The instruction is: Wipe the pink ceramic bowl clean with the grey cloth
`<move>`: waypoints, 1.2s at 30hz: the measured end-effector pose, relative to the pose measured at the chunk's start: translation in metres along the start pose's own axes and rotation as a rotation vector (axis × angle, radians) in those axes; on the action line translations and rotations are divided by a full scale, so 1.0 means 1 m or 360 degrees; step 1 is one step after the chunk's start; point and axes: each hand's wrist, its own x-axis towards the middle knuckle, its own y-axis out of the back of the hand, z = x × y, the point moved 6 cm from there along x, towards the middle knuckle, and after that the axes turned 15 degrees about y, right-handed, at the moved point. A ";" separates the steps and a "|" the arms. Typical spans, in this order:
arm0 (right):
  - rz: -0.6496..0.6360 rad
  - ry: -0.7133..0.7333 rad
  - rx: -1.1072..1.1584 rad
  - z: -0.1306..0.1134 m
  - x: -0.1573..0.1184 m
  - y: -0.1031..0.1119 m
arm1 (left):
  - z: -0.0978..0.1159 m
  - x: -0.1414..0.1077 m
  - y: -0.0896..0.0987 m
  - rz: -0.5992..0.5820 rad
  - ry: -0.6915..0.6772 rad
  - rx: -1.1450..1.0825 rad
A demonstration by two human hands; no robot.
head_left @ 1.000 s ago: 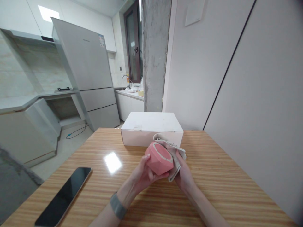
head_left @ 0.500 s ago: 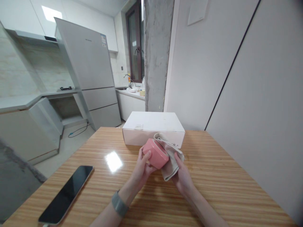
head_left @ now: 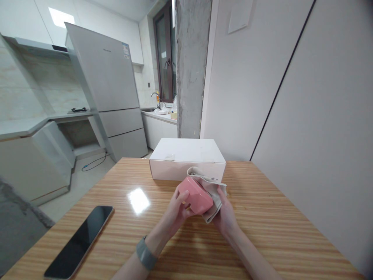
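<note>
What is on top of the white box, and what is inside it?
The white box is closed; on its lid, only a strip of clear tape and faint marks show. The lid and walls hide the inside, so its contents cannot be seen.

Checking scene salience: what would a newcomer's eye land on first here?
Probably the pink bowl, tilted in the left hand at the middle of the view, against the grey cloth in the right hand. Next, the white box just beyond them on the striped table, and the dark phone at near left.
</note>
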 end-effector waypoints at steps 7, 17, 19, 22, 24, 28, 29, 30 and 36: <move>0.0005 0.0044 -0.0060 -0.001 -0.002 -0.002 | 0.001 0.005 0.009 0.0120 -0.0158 0.0152; 0.0043 -0.0024 -0.0059 0.002 -0.006 0.002 | 0.019 -0.001 0.014 0.0478 -0.0547 0.0374; 0.0027 -0.0029 -0.0040 0.003 -0.005 0.002 | 0.017 -0.002 0.008 0.0411 -0.0491 0.0362; -0.0008 -0.0021 0.0010 0.003 -0.005 -0.001 | 0.012 -0.002 0.000 0.0327 -0.0341 0.0340; -0.0034 -0.0027 0.0054 0.002 -0.005 -0.004 | 0.009 -0.002 -0.001 0.0291 -0.0295 0.0379; -0.0024 -0.0036 0.0049 -0.001 -0.005 -0.006 | 0.004 0.003 0.010 0.0276 -0.0311 0.0362; 0.0003 -0.0027 0.0031 -0.001 -0.004 -0.005 | 0.001 0.006 0.015 0.0279 -0.0297 0.0352; 0.0035 -0.0016 0.0009 -0.002 -0.004 -0.004 | -0.001 0.008 0.018 0.0280 -0.0279 0.0360; 0.0116 0.0009 -0.0091 -0.001 -0.005 0.003 | 0.008 0.007 0.023 0.0375 -0.0439 0.0453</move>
